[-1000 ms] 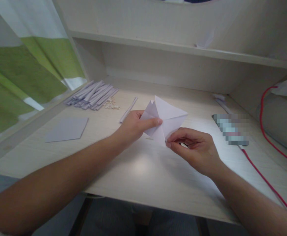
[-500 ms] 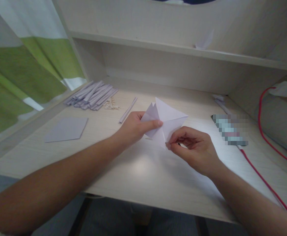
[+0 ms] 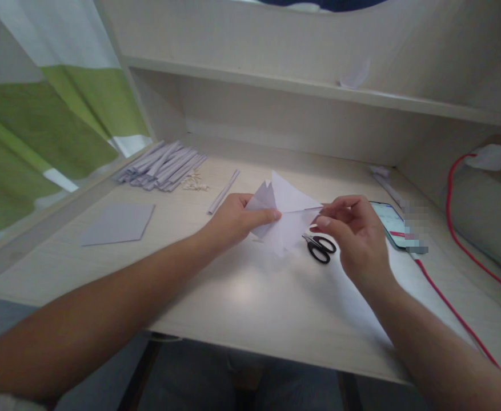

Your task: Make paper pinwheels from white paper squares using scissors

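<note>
Two hands shared one piece of folded white paper (image 3: 287, 214), held just above the counter (image 3: 250, 302) near its middle. The left hand (image 3: 237, 220) was clamped on the paper's left flaps, thumb on top and fingers beneath, which kept the folded layers from springing open. The right hand (image 3: 353, 231) had its thumb and forefinger pinched together on the paper's right tip, seemingly drawing that corner outward along the crease, though blur made the exact contact hard to read. Black-handled scissors (image 3: 320, 248) lay flat on the counter just below the paper and beside the right hand, within easy reach.

Further off, a bundle of rolled paper strips (image 3: 162, 165) lay at the back left, with one loose strip (image 3: 224, 191) between it and the left hand. A flat grey sheet (image 3: 117, 224) rested well apart on the left. A phone (image 3: 389, 222) lay to the right of the right hand, and a red cable (image 3: 451, 308) ran along the counter's right side. The counter was pale wood grain, set in an alcove under a shelf (image 3: 319, 88), with a green and white curtain (image 3: 40, 125) on the left.
</note>
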`<state>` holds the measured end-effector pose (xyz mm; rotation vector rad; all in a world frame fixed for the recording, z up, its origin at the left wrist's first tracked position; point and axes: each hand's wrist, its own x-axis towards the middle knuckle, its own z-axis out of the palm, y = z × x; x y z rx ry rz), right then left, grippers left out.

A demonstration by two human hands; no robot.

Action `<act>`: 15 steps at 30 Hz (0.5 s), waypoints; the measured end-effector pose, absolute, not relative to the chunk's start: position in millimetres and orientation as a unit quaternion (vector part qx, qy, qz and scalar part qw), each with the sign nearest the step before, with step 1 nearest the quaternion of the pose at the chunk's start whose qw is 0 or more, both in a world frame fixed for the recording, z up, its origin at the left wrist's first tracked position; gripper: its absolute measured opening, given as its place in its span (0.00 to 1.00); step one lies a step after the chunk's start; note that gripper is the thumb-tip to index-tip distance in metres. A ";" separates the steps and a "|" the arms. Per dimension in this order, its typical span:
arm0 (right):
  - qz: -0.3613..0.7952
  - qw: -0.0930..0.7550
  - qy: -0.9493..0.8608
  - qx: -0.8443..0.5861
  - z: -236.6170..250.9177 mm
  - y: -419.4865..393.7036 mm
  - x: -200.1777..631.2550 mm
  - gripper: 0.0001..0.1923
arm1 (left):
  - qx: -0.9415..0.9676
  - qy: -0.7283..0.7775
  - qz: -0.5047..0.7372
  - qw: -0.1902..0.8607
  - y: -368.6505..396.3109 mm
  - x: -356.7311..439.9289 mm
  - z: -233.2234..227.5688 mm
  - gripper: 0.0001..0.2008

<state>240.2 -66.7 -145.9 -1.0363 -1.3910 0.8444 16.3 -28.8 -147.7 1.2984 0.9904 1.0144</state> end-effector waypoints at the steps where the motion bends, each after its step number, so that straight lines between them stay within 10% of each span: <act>1: 0.380 0.572 -0.573 -0.447 -145.6 -62.9 241.9 0.10 | 0.566 0.424 0.414 0.572 -28.8 15.8 -147.9 0.13; 7: 0.509 0.389 -0.608 -0.469 -154.4 -54.5 248.1 0.06 | 0.657 0.432 0.288 0.547 -32.7 16.4 -153.3 0.11; 15: 0.532 0.455 -0.532 -0.476 -157.1 -53.9 245.3 0.05 | 0.572 0.386 0.396 0.605 -25.7 17.1 -152.7 0.26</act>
